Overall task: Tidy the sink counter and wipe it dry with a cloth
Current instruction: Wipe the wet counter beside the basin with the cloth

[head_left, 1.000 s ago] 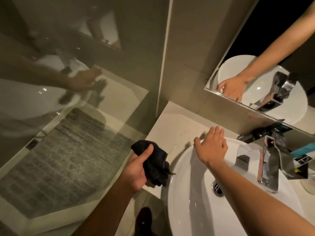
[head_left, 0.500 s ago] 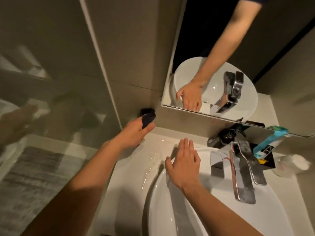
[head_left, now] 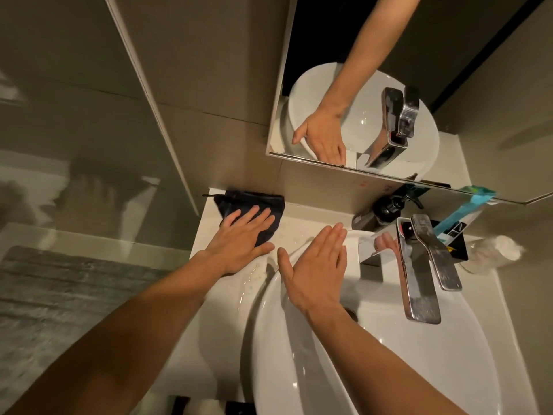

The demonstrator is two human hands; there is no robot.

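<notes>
Flat and open, the left hand [head_left: 239, 244] presses the dark cloth [head_left: 254, 209] onto the counter [head_left: 305, 226] in the back left corner. The right hand [head_left: 314, 271], fingers spread and holding nothing, rests on the sink [head_left: 449, 369] rim, with droplets [head_left: 251, 283] between them.

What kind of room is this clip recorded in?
Most likely a bathroom, perhaps a hotel one. A white basin with a chrome tap sits on a pale counter below a wall mirror, and a glass panel to the left looks like a shower screen.
</notes>
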